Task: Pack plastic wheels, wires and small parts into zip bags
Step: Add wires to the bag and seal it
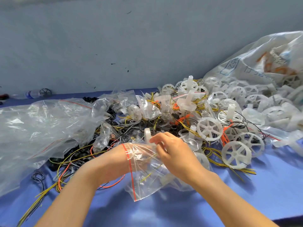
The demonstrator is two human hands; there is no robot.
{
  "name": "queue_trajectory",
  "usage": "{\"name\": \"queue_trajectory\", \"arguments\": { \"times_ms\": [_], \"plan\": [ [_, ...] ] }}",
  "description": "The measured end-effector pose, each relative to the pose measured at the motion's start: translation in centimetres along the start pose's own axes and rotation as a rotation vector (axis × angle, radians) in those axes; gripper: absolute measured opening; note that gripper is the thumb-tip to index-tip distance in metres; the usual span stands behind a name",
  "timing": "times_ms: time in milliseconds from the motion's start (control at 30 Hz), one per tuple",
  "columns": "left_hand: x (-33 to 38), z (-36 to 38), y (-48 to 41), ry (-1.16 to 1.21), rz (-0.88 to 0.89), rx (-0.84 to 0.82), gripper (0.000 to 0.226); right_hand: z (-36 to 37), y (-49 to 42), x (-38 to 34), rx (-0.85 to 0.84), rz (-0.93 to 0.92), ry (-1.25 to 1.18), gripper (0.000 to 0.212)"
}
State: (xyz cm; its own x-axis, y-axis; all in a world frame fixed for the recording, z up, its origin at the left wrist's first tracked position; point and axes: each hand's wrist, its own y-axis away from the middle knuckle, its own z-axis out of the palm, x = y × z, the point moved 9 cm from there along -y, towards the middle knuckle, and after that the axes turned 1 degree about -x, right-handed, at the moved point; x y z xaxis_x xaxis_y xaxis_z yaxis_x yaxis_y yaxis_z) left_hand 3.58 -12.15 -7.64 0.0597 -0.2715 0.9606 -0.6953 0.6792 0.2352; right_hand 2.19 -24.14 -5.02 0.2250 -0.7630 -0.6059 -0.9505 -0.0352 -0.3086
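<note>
A clear zip bag [147,181] with a red seal stripe lies over my left hand [139,154], which reaches into its mouth up to the wrist. At that hand's fingertips a white plastic wheel [147,135] stands on edge; glare blurs the fingers, but they seem to grip it. My right hand [173,151] curls its fingers on the bag's far side and pinches the plastic. Yellow-black wires [147,175] show inside the bag. More white spoked wheels [236,154] lie to the right.
A tangle of yellow, orange and black wires [68,163] with black parts spreads over the blue table [270,185]. Crumpled clear bags [41,125] lie at the left. A large sack of wheels [262,66] slumps at the back right. The wall [114,46] is behind.
</note>
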Motion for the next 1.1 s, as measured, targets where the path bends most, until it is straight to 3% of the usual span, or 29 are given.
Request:
{"name": "queue_trajectory", "arguments": {
  "times_ms": [100,167,267,333,500,700,767,967,1100],
  "plan": [
    [0.1,-2.6,1.2,0.001,-0.027,0.127,0.024,-0.8,-0.4,0.0,0.049,0.006,-0.023,0.023],
    [-0.1,-5.1,2.1,-0.031,-0.018,0.308,0.033,-2.3,-0.7,0.3,0.145,0.002,0.026,0.023],
    [1.3,-8.6,3.8,-0.004,0.1,0.695,0.04,-5.5,-0.7,1.1,0.341,0.017,0.323,0.026],
    [1.6,-9.7,4.4,0.023,0.175,0.866,0.037,-6.8,-0.6,2.4,0.392,0.092,0.493,0.03],
    [1.7,-9.0,3.3,0.04,0.272,0.951,0.039,-7.3,-0.8,5.9,0.252,0.29,0.688,0.037],
    [5.3,-8.6,4.3,-0.01,0.4,1.215,0.034,-7.5,-0.9,5.6,0.256,0.274,0.691,0.028],
    [6.8,-7.6,4.2,-0.031,0.46,1.215,0.035,-7.9,-1.0,5.1,0.291,0.249,0.658,0.03],
    [8.6,-3.7,0.7,-0.135,0.485,0.946,0.034,-10.1,-0.7,4.3,0.423,0.179,0.513,0.029],
    [8.9,-1.6,-1.3,-0.128,0.458,0.853,0.033,-12.1,-0.3,5.6,0.517,0.193,0.24,0.027]
  ]
}}
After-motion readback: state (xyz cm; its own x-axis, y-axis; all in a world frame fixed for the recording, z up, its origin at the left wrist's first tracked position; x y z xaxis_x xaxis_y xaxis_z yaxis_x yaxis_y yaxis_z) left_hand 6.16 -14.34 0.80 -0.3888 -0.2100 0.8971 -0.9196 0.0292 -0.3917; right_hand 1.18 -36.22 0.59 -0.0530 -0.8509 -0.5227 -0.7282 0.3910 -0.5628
